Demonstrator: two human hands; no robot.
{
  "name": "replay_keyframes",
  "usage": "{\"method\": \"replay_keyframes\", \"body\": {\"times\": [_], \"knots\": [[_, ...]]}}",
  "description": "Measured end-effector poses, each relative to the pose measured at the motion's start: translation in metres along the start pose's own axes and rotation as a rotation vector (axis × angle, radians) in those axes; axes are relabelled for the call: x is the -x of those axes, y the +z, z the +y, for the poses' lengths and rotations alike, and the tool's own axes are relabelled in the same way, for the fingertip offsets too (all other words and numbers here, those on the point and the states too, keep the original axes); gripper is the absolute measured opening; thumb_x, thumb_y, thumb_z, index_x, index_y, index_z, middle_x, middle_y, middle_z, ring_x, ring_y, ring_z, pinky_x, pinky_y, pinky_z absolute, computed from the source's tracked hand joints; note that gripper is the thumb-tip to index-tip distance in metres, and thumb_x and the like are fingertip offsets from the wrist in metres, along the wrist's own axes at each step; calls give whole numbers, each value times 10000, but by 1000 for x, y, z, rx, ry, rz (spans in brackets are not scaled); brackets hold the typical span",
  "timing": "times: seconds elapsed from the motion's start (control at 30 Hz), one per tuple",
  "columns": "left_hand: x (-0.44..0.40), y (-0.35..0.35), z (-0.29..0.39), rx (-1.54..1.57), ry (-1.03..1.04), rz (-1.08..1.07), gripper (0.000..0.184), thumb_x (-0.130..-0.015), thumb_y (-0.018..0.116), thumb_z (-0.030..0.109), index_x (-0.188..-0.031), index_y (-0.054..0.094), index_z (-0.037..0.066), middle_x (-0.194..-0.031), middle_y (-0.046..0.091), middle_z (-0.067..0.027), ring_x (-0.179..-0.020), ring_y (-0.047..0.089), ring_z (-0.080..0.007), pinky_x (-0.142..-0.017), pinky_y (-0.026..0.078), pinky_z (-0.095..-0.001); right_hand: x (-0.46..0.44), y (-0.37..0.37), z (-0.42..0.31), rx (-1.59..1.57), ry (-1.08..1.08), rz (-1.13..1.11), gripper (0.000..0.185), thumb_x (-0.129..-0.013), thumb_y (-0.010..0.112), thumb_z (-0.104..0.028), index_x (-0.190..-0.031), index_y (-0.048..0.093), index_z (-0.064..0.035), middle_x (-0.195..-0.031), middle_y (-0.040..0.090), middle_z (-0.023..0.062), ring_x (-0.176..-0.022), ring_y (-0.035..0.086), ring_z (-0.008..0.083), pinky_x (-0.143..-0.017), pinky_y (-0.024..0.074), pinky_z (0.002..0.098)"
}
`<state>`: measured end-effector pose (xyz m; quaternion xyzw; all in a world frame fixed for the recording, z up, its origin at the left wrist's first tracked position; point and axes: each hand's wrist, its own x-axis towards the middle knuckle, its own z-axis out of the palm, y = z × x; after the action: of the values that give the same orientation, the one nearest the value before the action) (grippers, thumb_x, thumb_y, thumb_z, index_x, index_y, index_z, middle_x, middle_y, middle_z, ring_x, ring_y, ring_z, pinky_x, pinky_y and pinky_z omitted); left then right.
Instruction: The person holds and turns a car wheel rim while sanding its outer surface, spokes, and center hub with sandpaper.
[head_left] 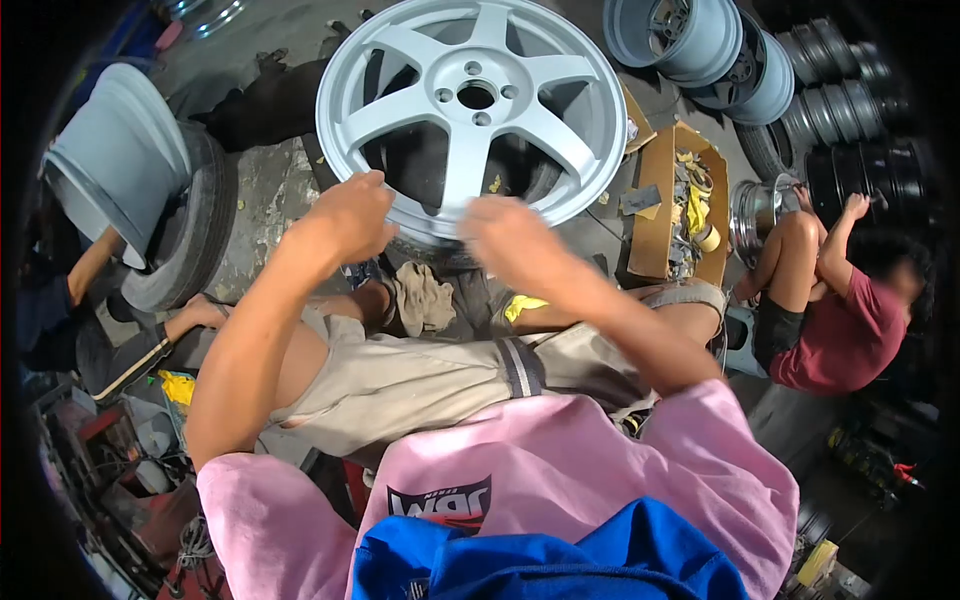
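A pale grey-white six-spoke car wheel rim [465,170] lies face up in front of me, resting on a black tire [435,250]. At the rim's near left edge is my left hand [350,220], with its fingers curled closed; whatever they hold, if anything, is hidden. My right hand [515,245] is over the near right edge, beside the lowest spoke. Motion blur smears its fingers, so their grip and any contact with the rim are unclear.
To the right stands a cardboard box [655,215] of sandpaper scraps and tape rolls. Another rim [120,150] leans on a tire at left, with a person's arm [95,265] beside it. Stacked rims [690,45] stand back right, near a crouching person [840,310]. A dark dog [260,105] lies behind.
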<state>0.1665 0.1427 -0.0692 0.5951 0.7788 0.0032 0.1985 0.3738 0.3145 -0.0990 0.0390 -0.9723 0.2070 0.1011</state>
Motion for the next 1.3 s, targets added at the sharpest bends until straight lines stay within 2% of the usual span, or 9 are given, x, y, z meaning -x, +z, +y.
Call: {"method": "replay_keyframes", "body": {"times": [0.13,0.3,0.4,0.53,0.8,0.93,1.17,1.27,1.3], "knots": [[25,-6,9,11,-61,26,539,-918,730,221,-1354,599,-67,-1467,520,-246,-1354,523,-405,-1120,464,-460,57,-92,88,67,65,-208,91,-846,664,-34,-929,698,-16,-896,670,146,-905,639,354,-827,519,474],[45,-2,7,-63,-122,1,671,-911,739,255,-1448,514,-80,-1581,424,-237,-1396,483,-431,-1154,427,-482,68,-70,66,205,1,-39,135,-809,679,-13,-944,688,-12,-929,633,131,-936,616,327,-889,499,443],[54,-5,7,-84,-159,-3,739,-912,728,293,-1495,466,-77,-1644,330,-255,-1422,464,-442,-1169,411,-487,63,-76,58,256,248,-42,101,-819,647,-23,-902,704,-30,-938,644,128,-944,606,338,-876,510,440],[54,-6,15,-144,-203,-152,778,-935,671,364,-1534,430,-69,-1690,192,-311,-1430,462,-464,-1183,393,-483,54,-94,125,425,371,101,108,-849,633,-55,-854,728,-5,-918,653,151,-947,602,366,-882,497,453],[63,-22,33,30,-97,-147,645,-984,657,346,-1496,510,-18,-1611,362,-317,-1378,523,-443,-1162,418,-496,-25,-86,228,577,584,401,211,-901,605,-150,-903,751,2,-885,682,258,-854,676,465,-790,529,547],[72,-34,34,27,-19,-67,615,-992,654,357,-1462,531,-20,-1548,461,-302,-1356,541,-421,-1163,417,-498,-68,-80,263,615,698,379,197,-882,617,-159,-866,776,-44,-916,716,259,-887,698,461,-793,552,542],[54,-54,44,-69,128,-109,579,-991,650,327,-1413,552,-57,-1440,556,-262,-1370,524,-378,-1165,407,-474,-234,-44,325,534,300,397,202,-859,657,-191,-942,800,-75,-973,742,182,-911,724,430,-848,586,506],[54,-61,38,-11,130,-119,578,-978,663,312,-1408,557,-59,-1447,546,-255,-1371,518,-375,-1163,408,-471,-240,-50,327,571,238,302,204,-864,648,-177,-958,795,-71,-989,741,189,-938,723,426,-858,582,510],[55,-61,33,45,123,-102,576,-976,664,310,-1407,557,-57,-1452,542,-253,-1374,516,-375,-1165,407,-469,-224,-57,324,615,381,254,206,-866,640,-156,-962,787,-47,-996,739,208,-962,720,427,-868,582,507]]}}
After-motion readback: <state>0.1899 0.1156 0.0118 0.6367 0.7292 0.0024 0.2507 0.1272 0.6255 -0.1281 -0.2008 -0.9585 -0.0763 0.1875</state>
